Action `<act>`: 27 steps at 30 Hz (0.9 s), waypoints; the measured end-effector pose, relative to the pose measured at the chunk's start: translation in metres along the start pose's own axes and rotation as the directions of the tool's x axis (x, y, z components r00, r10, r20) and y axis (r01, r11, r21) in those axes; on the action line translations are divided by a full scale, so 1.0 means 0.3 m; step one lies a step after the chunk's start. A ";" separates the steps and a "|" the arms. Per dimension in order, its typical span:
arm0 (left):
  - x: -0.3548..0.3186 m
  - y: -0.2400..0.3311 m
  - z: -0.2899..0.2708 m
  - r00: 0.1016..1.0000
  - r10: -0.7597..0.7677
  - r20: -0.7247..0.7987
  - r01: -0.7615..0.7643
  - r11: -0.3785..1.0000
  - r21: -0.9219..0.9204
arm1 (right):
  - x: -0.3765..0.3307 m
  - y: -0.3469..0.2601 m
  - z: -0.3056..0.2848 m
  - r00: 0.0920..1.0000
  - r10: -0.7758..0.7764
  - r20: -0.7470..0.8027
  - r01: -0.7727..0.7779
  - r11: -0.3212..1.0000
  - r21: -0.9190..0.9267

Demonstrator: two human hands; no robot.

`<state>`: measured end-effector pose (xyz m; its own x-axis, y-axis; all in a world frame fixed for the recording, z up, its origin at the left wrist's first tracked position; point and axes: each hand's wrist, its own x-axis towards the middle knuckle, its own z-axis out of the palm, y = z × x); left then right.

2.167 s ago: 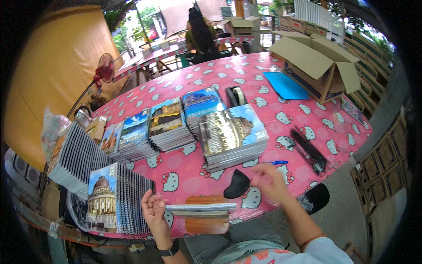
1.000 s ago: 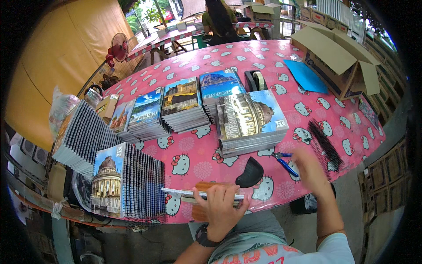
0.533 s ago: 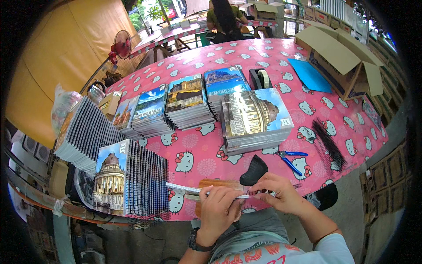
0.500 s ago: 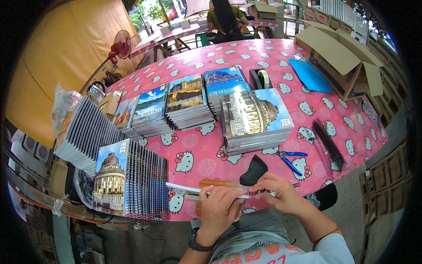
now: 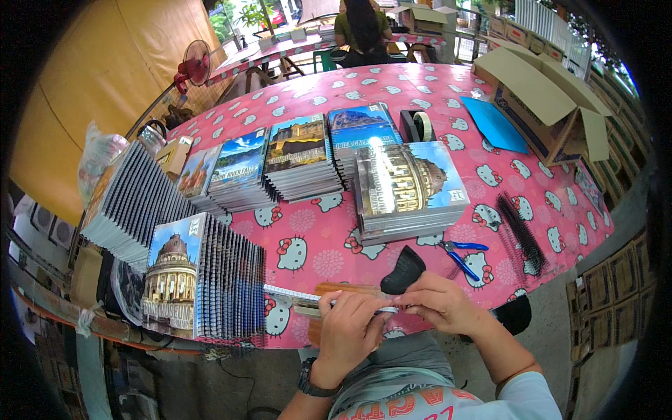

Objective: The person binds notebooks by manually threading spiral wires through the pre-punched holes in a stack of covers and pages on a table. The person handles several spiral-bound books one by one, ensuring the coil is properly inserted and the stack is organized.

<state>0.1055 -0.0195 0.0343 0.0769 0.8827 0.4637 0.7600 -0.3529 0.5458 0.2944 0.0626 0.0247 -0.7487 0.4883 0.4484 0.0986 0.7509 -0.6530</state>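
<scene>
My left hand (image 5: 350, 320) is closed around a thin notebook (image 5: 283, 291), held edge-on with its pages showing as a white strip. Under it lies a brown wooden block (image 5: 346, 288) at the table's near edge. My right hand (image 5: 439, 305) pinches at the notebook's right end; its fingertips hide whatever is between them. Beside that hand rests a black curved object (image 5: 404, 270). Just beyond are blue-handled cutters (image 5: 462, 257), lying open. To the left stands a row of spiral-bound notebooks (image 5: 227, 280), the front cover showing a domed building.
Stacks of picture-covered notebooks (image 5: 411, 183) fill the table's middle. Behind them is a tape dispenser (image 5: 418, 127). Black spiral coils (image 5: 521, 234) lie at right, near a blue sheet (image 5: 493, 126) and an open carton (image 5: 539, 98). Another person (image 5: 362, 31) sits beyond the table.
My right hand has shifted slightly left along the notebook's end, its fingers closing nearer my left hand. My left hand keeps its hold. The view has shifted slightly.
</scene>
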 end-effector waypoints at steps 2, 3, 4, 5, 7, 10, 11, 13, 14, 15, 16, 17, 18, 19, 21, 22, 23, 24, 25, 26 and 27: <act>-0.001 0.003 0.003 1.000 -0.014 -0.013 0.014 1.000 -0.005 | -0.021 -0.009 -0.008 0.985 0.120 0.126 -0.122 0.992 0.008; 0.000 0.004 0.005 1.000 -0.020 -0.017 0.020 1.000 -0.009 | -0.013 -0.029 -0.008 0.985 0.140 0.096 -0.141 0.990 0.004; 0.001 0.009 0.005 1.000 -0.031 -0.003 0.031 1.000 -0.003 | 0.002 -0.060 -0.006 0.985 0.161 0.065 -0.161 0.987 0.001; 0.002 0.016 0.002 0.999 -0.043 0.012 0.043 0.999 0.002 | 0.009 -0.076 -0.004 0.983 0.181 0.034 -0.181 0.984 -0.001; -0.002 0.020 0.003 0.998 -0.028 0.051 0.027 0.999 0.035 | -0.003 -0.077 -0.001 0.977 0.200 0.076 -0.200 0.980 -0.012; -0.016 0.001 0.010 0.993 0.019 0.119 -0.032 0.994 0.109 | -0.005 -0.082 -0.011 0.856 0.447 0.261 -0.495 0.853 0.163; -0.018 -0.007 0.008 0.991 0.018 0.135 -0.036 0.990 0.133 | -0.001 -0.081 -0.016 0.767 0.533 0.357 -0.625 0.746 0.230; -0.014 0.003 0.005 0.995 0.013 0.099 -0.025 0.991 0.128 | 0.009 0.017 -0.029 0.826 0.521 0.213 -0.563 0.777 0.283; -0.001 0.022 0.004 0.999 0.008 0.049 -0.013 0.995 0.096 | 0.005 0.081 -0.025 0.847 0.513 0.137 -0.529 0.792 0.303; 0.013 0.036 0.006 1.000 0.010 0.002 -0.010 0.998 0.057 | -0.011 0.136 -0.018 0.878 0.474 0.060 -0.477 0.877 0.047; 0.013 0.030 0.009 0.999 0.028 0.045 -0.031 0.997 0.070 | -0.029 0.194 -0.004 0.912 0.411 -0.001 -0.401 0.890 -0.216; 0.003 0.013 0.010 0.996 0.039 0.083 -0.047 0.995 0.089 | -0.034 0.236 0.013 0.945 0.324 -0.034 -0.302 0.832 -0.466; -0.004 0.001 0.011 0.991 0.047 0.124 -0.060 0.993 0.104 | -0.037 0.251 0.042 0.925 0.381 0.002 -0.353 0.859 -0.371; -0.004 0.000 0.010 0.993 0.039 0.111 -0.050 0.993 0.102 | -0.035 0.249 0.070 0.921 0.389 0.011 -0.345 0.829 -0.439; -0.002 -0.001 0.011 0.996 0.025 0.089 -0.033 0.995 0.096 | -0.027 0.242 0.117 0.912 0.410 0.023 -0.326 0.757 -0.567; -0.001 -0.003 0.013 0.996 0.026 0.087 -0.034 0.996 0.085 | -0.025 0.248 0.129 0.913 0.407 -0.009 -0.346 0.765 -0.543; -0.001 -0.006 0.013 0.996 0.029 0.085 -0.035 0.997 0.073 | -0.032 0.254 0.129 0.917 0.398 -0.012 -0.351 0.792 -0.499; -0.001 -0.008 0.008 0.996 0.032 0.083 -0.037 0.997 0.066 | -0.038 0.259 0.126 0.922 0.386 -0.017 -0.352 0.820 -0.451; -0.001 -0.010 0.002 0.993 0.019 0.116 -0.030 0.995 0.094 | -0.043 0.264 0.120 0.927 0.374 -0.024 -0.351 0.846 -0.402; -0.002 -0.011 -0.005 0.989 0.005 0.149 -0.024 0.992 0.121 | -0.045 0.262 0.107 0.908 0.417 0.047 -0.410 0.905 -0.114; -0.003 -0.011 -0.006 0.983 -0.008 0.183 -0.019 0.990 0.142 | -0.050 0.255 0.087 0.888 0.441 0.130 -0.459 0.871 0.177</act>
<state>0.1017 -0.0197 0.0334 0.1876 0.9273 0.3238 0.8426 -0.3213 0.4321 0.2960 0.1011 -0.0480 -0.7066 0.7070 0.0307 0.3129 0.3510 -0.8825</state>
